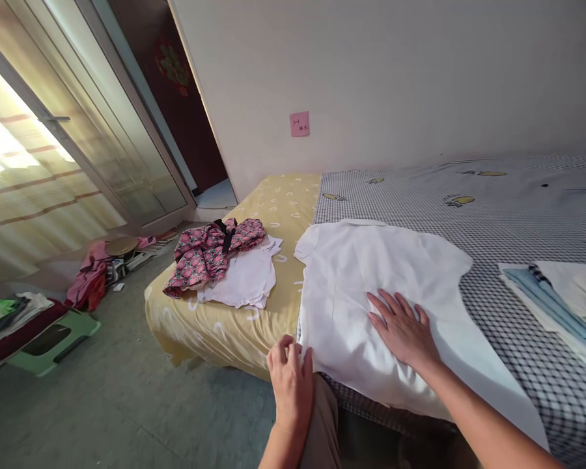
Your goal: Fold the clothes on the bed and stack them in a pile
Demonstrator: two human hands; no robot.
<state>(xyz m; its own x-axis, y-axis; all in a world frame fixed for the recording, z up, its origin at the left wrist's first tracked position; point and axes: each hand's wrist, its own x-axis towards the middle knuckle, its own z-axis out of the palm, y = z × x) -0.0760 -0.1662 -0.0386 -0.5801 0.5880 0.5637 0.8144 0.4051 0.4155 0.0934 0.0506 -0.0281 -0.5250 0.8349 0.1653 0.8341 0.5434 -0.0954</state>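
Observation:
A white short-sleeved garment, seemingly a shirt (pixel 361 260), lies spread on the checked half of the bed, with soft creases across it. My right hand (pixel 403 329) rests flat on its middle, fingers spread and palm down. At the garment's near left corner, by the edge of the bed, is my left hand (pixel 290 371). Its fingers are curled in and the thumb is close to them, at the white cloth's edge; the fingertips are partly hidden.
Left on the yellow sheet (pixel 293 195) lie a pink patterned garment (pixel 200 257) and a white one (pixel 247 277). Folded clothes (pixel 557 299) are at right. A green stool (pixel 53 342) bearing clothes stands on the floor. A pink note (pixel 299 124) is on the wall.

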